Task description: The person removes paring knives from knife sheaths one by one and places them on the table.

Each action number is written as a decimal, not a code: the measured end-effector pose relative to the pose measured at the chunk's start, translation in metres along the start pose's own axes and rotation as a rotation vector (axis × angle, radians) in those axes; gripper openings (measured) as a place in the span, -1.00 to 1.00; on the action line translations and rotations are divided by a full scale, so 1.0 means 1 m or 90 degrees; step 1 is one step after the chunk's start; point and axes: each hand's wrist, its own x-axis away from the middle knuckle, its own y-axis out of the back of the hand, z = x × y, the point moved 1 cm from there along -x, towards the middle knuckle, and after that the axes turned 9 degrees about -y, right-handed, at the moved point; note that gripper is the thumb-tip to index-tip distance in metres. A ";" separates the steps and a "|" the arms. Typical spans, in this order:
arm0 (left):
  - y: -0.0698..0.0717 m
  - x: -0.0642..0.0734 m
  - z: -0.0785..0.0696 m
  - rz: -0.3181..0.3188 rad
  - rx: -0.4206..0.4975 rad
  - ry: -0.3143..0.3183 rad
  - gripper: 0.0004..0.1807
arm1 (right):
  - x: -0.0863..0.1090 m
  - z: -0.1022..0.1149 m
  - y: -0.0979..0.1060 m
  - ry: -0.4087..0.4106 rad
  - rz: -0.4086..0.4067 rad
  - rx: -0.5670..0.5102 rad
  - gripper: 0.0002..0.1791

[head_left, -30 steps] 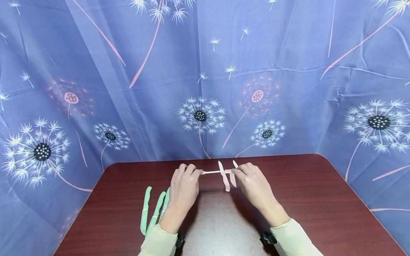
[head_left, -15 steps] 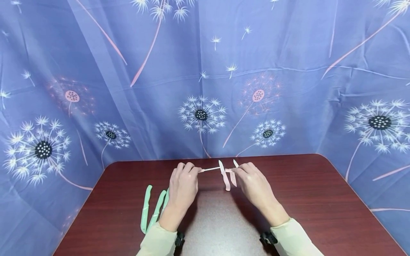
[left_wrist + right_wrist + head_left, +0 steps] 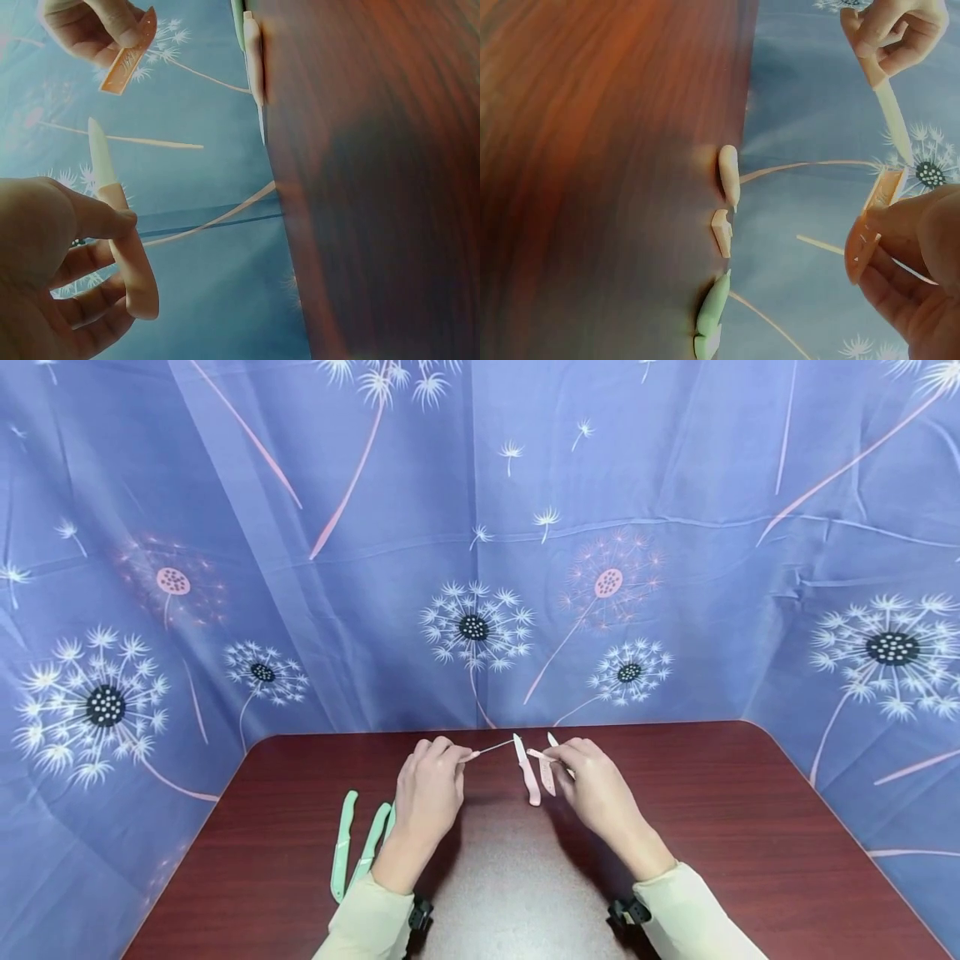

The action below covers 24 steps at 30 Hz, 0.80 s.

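L hand (image 3: 429,789) and R hand (image 3: 600,785) raised over the bench (image 3: 720,843), apart, backs toward the head cam. L hand: thumb and fingers clamped on the handle of the held pink knife (image 3: 135,281); its white blade (image 3: 101,154) runs from the L hand toward the R hand. R hand: thumb and fingers pinched on the held pink sheath (image 3: 874,206), open end toward the L hand. Blade tip and sheath close but not touching, i.e. b/w the two hands.

Bench, b/w hands and nearer R: loose pink knife (image 3: 529,777), tip pointing away from the person; just R of it, below the R hand's fingertips, bench sheath (image 3: 547,778), also pink. Second white blade tip (image 3: 552,739) shows just past the R hand, rest hidden there in head view. R wrist view adds a green item (image 3: 714,304) beyond the bench sheath, exact type unclear.

L of L hand: outer green knife (image 3: 342,843), then middle green knife (image 3: 371,839), approx. parallel; third green piece (image 3: 389,818) mostly hidden by the L hand. Beyond both hands: blue curtain (image 3: 375,652) w/ dandelion print.
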 end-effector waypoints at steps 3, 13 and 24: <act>-0.001 -0.001 0.001 0.007 0.018 0.022 -0.76 | -0.002 -0.001 -0.002 -0.038 0.013 -0.038 -0.81; -0.002 -0.002 0.003 0.068 0.092 0.135 -0.76 | -0.011 0.002 -0.009 -0.122 0.044 -0.115 -0.84; -0.006 -0.006 0.000 0.100 0.184 0.229 -0.88 | -0.020 0.005 -0.018 -0.199 0.083 -0.165 -0.92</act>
